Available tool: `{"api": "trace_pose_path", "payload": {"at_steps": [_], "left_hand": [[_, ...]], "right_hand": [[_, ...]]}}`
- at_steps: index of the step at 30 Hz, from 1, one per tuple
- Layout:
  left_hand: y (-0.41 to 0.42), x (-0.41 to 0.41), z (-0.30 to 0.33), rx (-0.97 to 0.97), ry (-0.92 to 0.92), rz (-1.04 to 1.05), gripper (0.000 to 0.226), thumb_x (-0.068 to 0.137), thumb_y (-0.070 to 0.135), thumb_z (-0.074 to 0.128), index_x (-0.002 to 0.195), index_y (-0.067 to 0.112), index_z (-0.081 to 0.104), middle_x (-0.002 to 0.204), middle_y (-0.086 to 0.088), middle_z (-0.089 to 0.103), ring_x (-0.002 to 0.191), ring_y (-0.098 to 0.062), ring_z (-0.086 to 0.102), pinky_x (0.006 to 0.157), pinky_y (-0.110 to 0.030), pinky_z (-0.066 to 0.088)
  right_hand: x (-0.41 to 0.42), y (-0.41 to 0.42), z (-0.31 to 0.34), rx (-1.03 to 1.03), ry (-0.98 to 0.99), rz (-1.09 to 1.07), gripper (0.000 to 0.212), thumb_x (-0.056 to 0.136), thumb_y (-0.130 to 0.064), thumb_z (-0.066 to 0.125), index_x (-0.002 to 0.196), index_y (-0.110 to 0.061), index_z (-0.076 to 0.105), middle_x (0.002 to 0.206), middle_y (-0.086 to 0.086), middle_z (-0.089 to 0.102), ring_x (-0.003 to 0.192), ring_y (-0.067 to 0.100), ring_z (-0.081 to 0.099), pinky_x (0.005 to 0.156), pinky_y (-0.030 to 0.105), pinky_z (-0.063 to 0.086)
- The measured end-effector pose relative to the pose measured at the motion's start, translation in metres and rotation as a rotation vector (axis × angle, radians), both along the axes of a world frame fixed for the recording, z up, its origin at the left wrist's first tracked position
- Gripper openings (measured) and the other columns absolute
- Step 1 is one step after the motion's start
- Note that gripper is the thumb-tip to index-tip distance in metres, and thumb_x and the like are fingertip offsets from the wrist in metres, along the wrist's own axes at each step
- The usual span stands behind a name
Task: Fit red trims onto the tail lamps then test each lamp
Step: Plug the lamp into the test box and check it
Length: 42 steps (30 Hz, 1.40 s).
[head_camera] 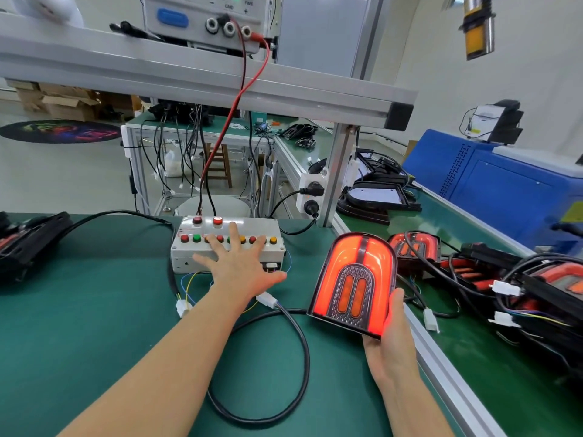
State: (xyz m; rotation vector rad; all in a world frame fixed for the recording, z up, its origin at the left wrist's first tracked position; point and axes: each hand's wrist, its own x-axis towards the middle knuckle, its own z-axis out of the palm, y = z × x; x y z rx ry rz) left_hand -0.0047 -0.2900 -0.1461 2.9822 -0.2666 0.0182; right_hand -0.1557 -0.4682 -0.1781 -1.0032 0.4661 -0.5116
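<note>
Our left hand (235,266) spreads open fingers over the far switch box (227,244); right hand (389,339) grips the upright lit lamp (353,282) rightward.

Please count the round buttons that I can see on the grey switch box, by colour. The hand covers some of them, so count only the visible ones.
On the switch box, partly under the left hand:
Red buttons: 5
Green buttons: 1
Yellow or amber buttons: 2
Total clearly visible: 8. Others under the fingers cannot be told.

The left hand (238,263) lies spread across the buttons of the grey switch box (227,244) on the green desk (79,310), while the right hand (392,339) props a glowing red tail lamp (353,283) upright at right.
</note>
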Motion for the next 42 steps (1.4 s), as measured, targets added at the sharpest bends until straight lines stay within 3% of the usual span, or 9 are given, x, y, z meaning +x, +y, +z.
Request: {"api": "trace_pose_path", "payload": {"at_steps": [11, 17, 24, 37, 42], "left_hand": [[0.0008, -0.0011, 0.0029, -0.010, 0.022, -0.010, 0.090, 0.070, 0.082, 0.048, 0.146, 0.049, 0.012, 0.157, -0.007, -0.017, 0.139, -0.053, -0.010, 0.102, -0.074, 0.012], [0.0016, -0.0008, 0.0009, -0.023, 0.015, -0.013, 0.087, 0.072, 0.080, 0.049, 0.145, 0.050, 0.013, 0.158, -0.007, -0.016, 0.139, -0.052, -0.010, 0.101, -0.074, 0.013], [0.0014, 0.0021, -0.0017, -0.026, 0.013, -0.011, 0.085, 0.071, 0.080, 0.049, 0.143, 0.052, 0.013, 0.158, -0.005, -0.015, 0.139, -0.051, -0.010, 0.101, -0.075, 0.013], [0.0023, 0.0004, 0.0036, -0.057, 0.035, -0.017, 0.082, 0.073, 0.075, 0.055, 0.142, 0.051, 0.018, 0.157, -0.005, -0.009, 0.140, -0.048, -0.008, 0.103, -0.072, 0.022], [0.0032, 0.0011, 0.0032, -0.074, 0.029, -0.027, 0.081, 0.074, 0.074, 0.055, 0.142, 0.051, 0.019, 0.157, -0.005, -0.009, 0.140, -0.048, -0.008, 0.102, -0.072, 0.025]], "right_hand": [[-0.0020, 0.0013, 0.0027, 0.052, -0.001, -0.019, 0.039, 0.099, -0.053, 0.038, 0.106, -0.031, 0.069, 0.102, -0.004, 0.075, 0.089, 0.007, 0.072, 0.078, 0.029, 0.048], [-0.0033, 0.0019, 0.0044, 0.079, -0.006, -0.017, 0.039, 0.099, -0.053, 0.038, 0.111, -0.030, 0.067, 0.102, -0.005, 0.075, 0.090, 0.007, 0.072, 0.074, 0.028, 0.049], [-0.0030, 0.0023, 0.0039, 0.128, -0.030, -0.040, 0.035, 0.098, -0.049, 0.043, 0.103, -0.027, 0.069, 0.096, -0.004, 0.076, 0.084, 0.009, 0.073, 0.056, 0.020, 0.056], [-0.0045, 0.0043, 0.0075, 0.109, -0.026, -0.020, 0.040, 0.099, -0.052, 0.039, 0.107, -0.028, 0.069, 0.100, -0.004, 0.076, 0.088, 0.009, 0.072, 0.057, 0.019, 0.056], [-0.0055, 0.0044, 0.0095, 0.095, -0.023, -0.015, 0.039, 0.099, -0.052, 0.038, 0.110, -0.028, 0.068, 0.100, -0.005, 0.076, 0.089, 0.008, 0.072, 0.067, 0.024, 0.053]]}}
